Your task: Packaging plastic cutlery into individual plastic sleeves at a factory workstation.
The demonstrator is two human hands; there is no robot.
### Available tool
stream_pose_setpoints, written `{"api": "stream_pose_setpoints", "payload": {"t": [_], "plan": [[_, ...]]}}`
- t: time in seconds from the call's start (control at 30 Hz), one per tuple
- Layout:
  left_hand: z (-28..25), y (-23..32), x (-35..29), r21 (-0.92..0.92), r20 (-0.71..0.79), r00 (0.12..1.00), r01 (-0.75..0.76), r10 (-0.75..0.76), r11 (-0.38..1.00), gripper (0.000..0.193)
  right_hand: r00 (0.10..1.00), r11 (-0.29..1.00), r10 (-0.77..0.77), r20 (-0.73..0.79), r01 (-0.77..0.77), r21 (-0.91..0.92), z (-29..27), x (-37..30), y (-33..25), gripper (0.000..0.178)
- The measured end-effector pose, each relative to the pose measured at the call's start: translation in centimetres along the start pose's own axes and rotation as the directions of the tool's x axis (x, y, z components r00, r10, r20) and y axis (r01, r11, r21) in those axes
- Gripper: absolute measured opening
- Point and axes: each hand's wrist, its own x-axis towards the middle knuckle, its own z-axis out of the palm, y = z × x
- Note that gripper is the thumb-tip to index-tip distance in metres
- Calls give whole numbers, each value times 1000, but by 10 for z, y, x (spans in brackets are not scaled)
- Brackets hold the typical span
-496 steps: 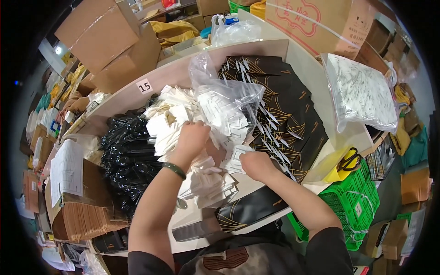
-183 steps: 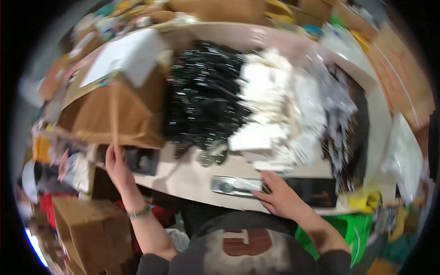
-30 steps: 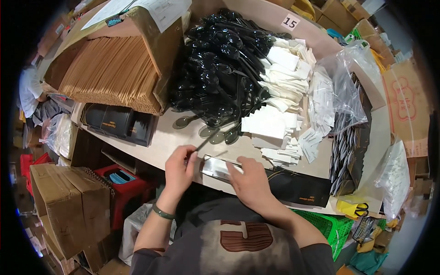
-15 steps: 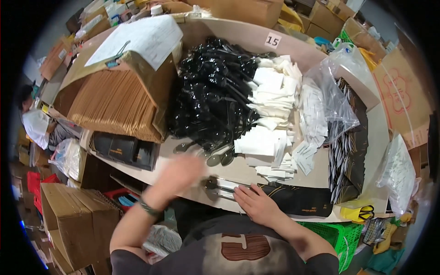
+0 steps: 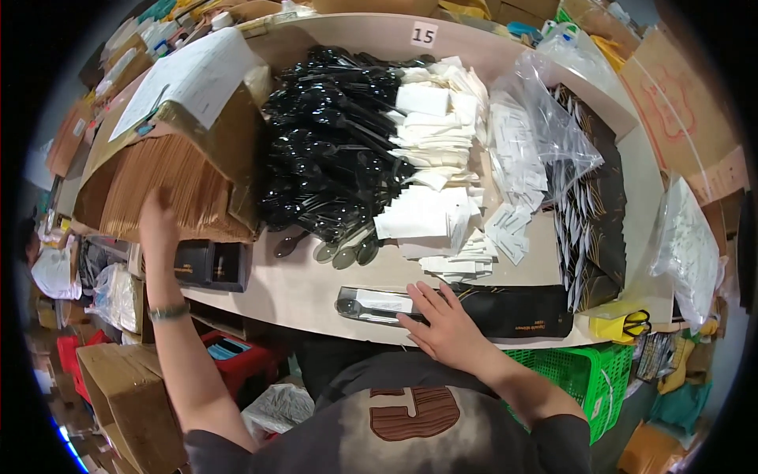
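Clear case (image 5: 377,317) is lying on the near side of the black cutlery pile (image 5: 328,150), looking partly filled: a dark spoon (image 5: 346,306) and white slip (image 5: 387,302) are already sitting inside. Right hand (image 5: 438,320) is resting over its end, fingers spread, not clenching; left hand (image 5: 160,225) is hanging before brown sheets (image 5: 126,186) left of the pile, can't tell if it's gripping. White packets (image 5: 437,150) right of the pile and black sleeves (image 5: 606,245) farther right are lying unpacked.
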Motion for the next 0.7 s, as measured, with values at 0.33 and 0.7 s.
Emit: {"api": "stream_pose_setpoints", "payload": {"t": [0.33, 0.7], "plan": [[43, 128, -167, -504, 777, 620, 508, 109, 698, 9, 998, 996, 46, 44, -49, 76, -8, -8, 11, 54], [89, 248, -198, -364, 500, 864, 153, 55, 919, 42, 984, 988, 155, -89, -153, 25, -3, 18, 2, 39]]}}
